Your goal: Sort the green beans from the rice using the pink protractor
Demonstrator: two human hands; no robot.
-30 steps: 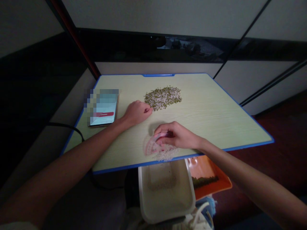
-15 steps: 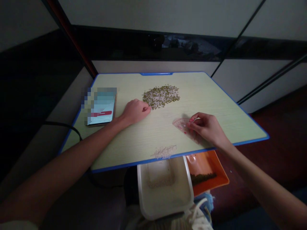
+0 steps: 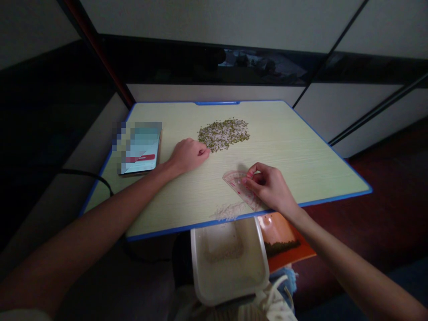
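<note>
My right hand (image 3: 270, 183) pinches a clear protractor (image 3: 236, 180) with red markings. The protractor stands tilted at the tabletop, its lower end beside a small heap of rice grains (image 3: 229, 211) near the front edge. Farther back lies a spread pile of green beans mixed with white grains (image 3: 224, 133). My left hand (image 3: 190, 154) is closed and rests on the table at the near left side of that pile. Whatever its curled fingers hold, if anything, is hidden.
Below the front edge of the blue-rimmed table (image 3: 301, 133), a white tub (image 3: 227, 278) has some grains inside. To its right, an orange container (image 3: 279, 229) holds green beans. A phone (image 3: 142, 149) is on the left, with a dark cable (image 3: 90, 174) nearby.
My right hand has moved left and toward the front edge, bringing the protractor up to the rice heap. My left hand has stayed in place.
</note>
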